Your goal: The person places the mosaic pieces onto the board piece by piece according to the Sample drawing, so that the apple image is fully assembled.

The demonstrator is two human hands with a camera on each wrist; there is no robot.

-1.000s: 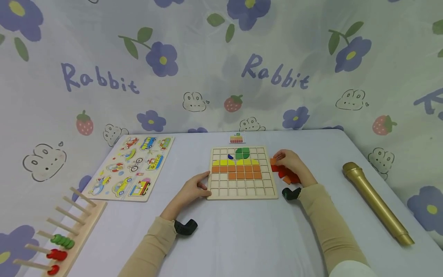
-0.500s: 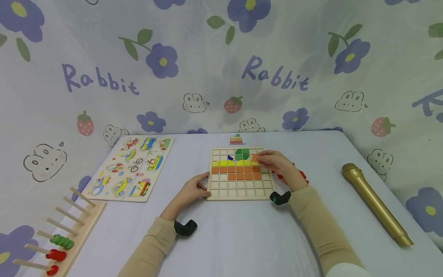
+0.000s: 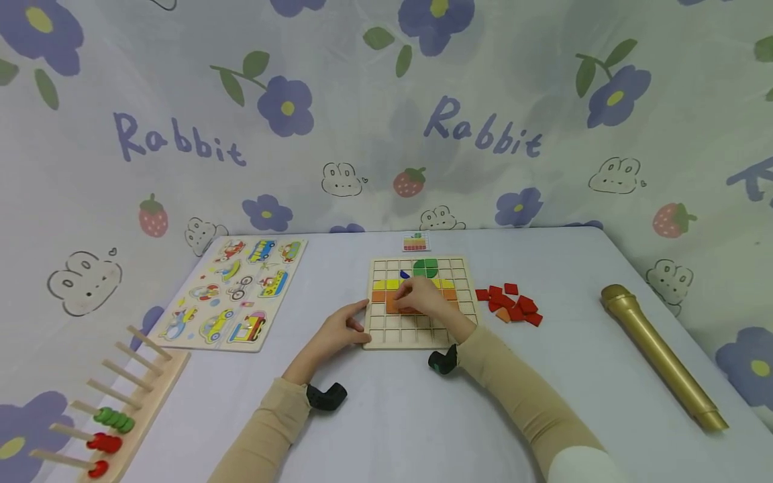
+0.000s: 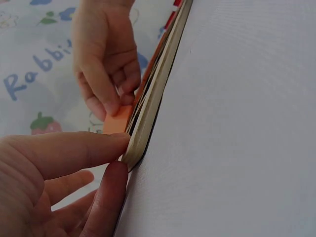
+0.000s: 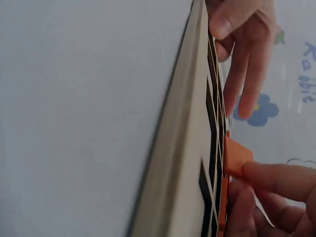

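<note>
A wooden grid board (image 3: 398,335) lies on the table with green, yellow and orange tiles in its upper rows. My left hand (image 3: 355,323) pinches the board's near left corner, thumb on top, as the left wrist view shows at the board edge (image 4: 148,118). My right hand (image 3: 406,299) reaches over the middle of the board and pinches an orange square tile (image 3: 392,306) at the left end of the lower orange row. The orange tile (image 5: 237,156) stands tilted against the grid, one edge raised. The orange tile (image 4: 117,121) shows under the right fingers (image 4: 101,94).
A loose pile of red and orange tiles (image 3: 510,305) lies right of the board. A small picture card (image 3: 415,241) sits behind it. A vehicle puzzle (image 3: 232,292) lies at left, a peg rack (image 3: 115,409) at the near left, a gold cylinder (image 3: 661,355) at right.
My right hand left the tile pile with an orange tile and carried it leftwards across the board to the lower orange row. The left hand kept its hold on the corner.
</note>
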